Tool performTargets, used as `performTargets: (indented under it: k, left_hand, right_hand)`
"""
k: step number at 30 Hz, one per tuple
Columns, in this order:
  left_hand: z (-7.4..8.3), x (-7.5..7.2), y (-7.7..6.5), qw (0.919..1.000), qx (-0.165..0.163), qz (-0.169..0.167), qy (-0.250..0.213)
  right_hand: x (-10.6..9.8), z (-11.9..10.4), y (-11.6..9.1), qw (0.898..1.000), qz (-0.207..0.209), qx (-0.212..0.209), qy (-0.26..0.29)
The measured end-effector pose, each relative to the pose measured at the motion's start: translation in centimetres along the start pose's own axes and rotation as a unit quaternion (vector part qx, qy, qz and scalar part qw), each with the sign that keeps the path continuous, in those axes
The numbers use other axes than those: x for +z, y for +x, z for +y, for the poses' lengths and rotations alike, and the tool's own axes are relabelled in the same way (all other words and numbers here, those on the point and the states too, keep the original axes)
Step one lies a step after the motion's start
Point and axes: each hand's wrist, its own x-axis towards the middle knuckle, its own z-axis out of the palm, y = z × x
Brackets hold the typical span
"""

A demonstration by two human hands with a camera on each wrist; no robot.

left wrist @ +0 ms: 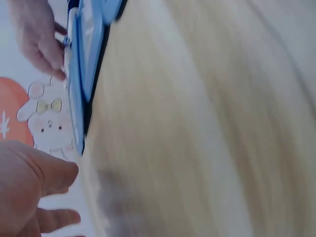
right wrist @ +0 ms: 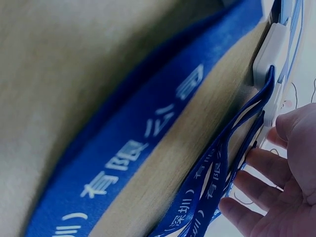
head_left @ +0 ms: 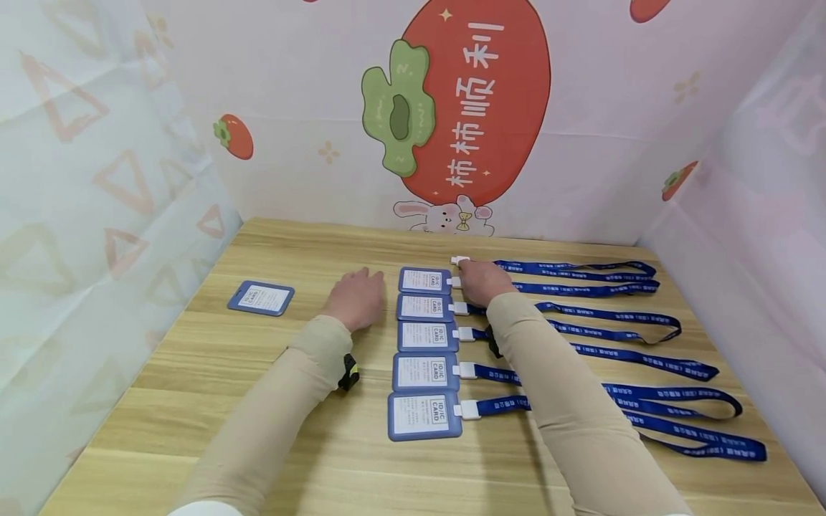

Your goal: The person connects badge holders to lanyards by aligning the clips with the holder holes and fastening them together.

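Note:
My right hand [head_left: 484, 282] is at the far end of a row of blue lanyards. Its fingertips pinch the small white clip [head_left: 460, 260] of the farthest lanyard [head_left: 574, 270]; in the right wrist view that contact is partly hidden behind the fingers [right wrist: 264, 165]. Several blue-framed ID card holders [head_left: 424, 416] lie in a column, joined to lanyards by white clips [head_left: 470, 409]. My left hand [head_left: 355, 297] is left of the farthest holders, holding nothing, its fingers loosely extended. A single card holder [head_left: 261, 298] without a lanyard lies farther left.
The wooden table [head_left: 161, 401] meets a printed backdrop [head_left: 310, 186] at the back, with fabric walls on both sides. The lanyard straps [head_left: 684, 394] stretch toward the table's right edge. My right forearm [head_left: 568, 408] passes over several of them.

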Motion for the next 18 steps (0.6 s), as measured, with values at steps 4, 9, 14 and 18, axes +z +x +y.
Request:
performTargets:
  k: [4,9,14,18]
  left_hand:
    - [-1.9,-0.8,-1.1,0.999,-0.045,0.005,-0.006]
    - [-3.8,-1.6,-2.4,0.9942,-0.106,0.008,-0.016]
    - [-5.4,-2.1,-3.2,0.9865,-0.162,0.003,-0.023]
    - [-6.3,-2.3,-3.6,0.9802,-0.196,-0.012,-0.027]
  right_hand:
    - [0.1,0.0,0.1,1.0,0.0,0.0,-0.001]
    - [0.2,0.0,0.1,1.0,0.002,0.0,0.001]
    - [0.1,0.1,0.0,1.0,0.003,0.0,0.004]
    - [-0.1,0.2,-0.1,1.0,0.0,0.003,0.015]
